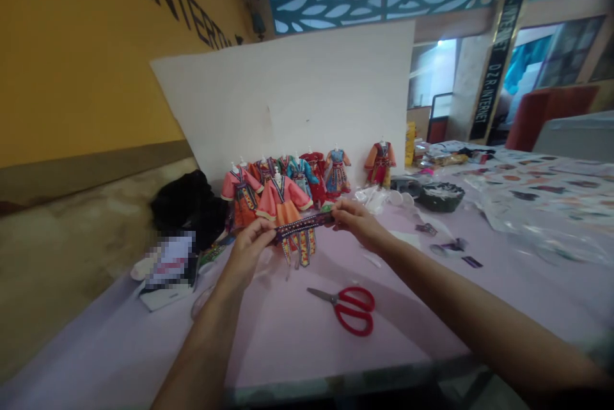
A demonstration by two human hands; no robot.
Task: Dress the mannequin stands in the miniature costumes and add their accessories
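Observation:
My left hand (pixel 249 247) and my right hand (pixel 352 218) each pinch one end of a dark patterned ribbon belt (pixel 303 225), stretched level between them with short coloured tassels hanging below. Right behind the belt stands a small doll garment in orange and pink (pixel 283 200). Several more miniature costumes (pixel 307 173) in red, blue and orange stand in a row against a white board (pixel 297 90). Red-handled scissors (pixel 352 309) lie closed on the lilac table (pixel 288 339), nearer to me than the belt.
A black bag (pixel 189 205) and a blurred packet (pixel 170 263) lie at the left. A dark bowl (pixel 441 196), clear plastic sheeting (pixel 532 218) and small fabric scraps (pixel 453 247) sit at the right. A yellow wall rises on the left.

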